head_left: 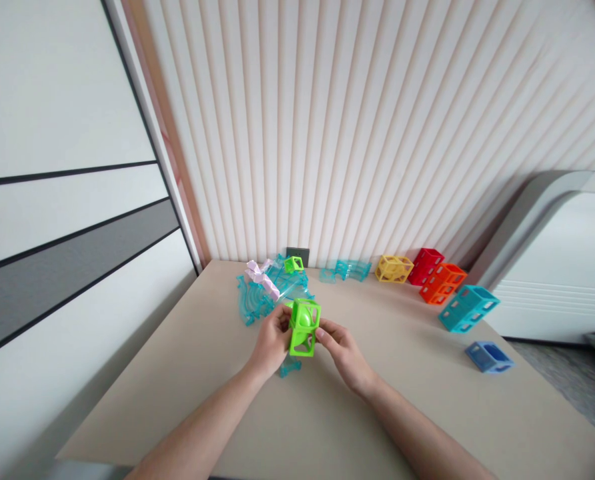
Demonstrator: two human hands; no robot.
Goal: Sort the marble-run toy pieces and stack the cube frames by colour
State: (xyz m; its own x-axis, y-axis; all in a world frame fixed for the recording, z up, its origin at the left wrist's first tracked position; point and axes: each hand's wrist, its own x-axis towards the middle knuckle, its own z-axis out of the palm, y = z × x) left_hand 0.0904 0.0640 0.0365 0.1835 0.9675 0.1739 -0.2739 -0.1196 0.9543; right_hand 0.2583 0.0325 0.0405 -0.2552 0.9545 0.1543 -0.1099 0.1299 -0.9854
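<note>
A bright green openwork block point(304, 327), taller than wide with a rounded part inside its upper half, is held above the table between both hands. My left hand point(273, 339) is closed on its left side, the fingers partly hidden behind it. On the right side, my right hand point(341, 349) pinches the block between thumb and fingers. Below the block lies a small teal clear piece point(290, 368). Behind it is a pile of clear teal track pieces point(257, 300) with pale lilac pieces point(263, 280) and a smaller green block point(293, 265) on top.
Along the right of the table point(187, 373) stand a yellow block point(393, 269), a red one point(425, 266), an orange one point(442, 283), a teal one point(468, 309) and a blue one point(489, 357). More clear teal pieces point(352, 269) lie near the ribbed wall.
</note>
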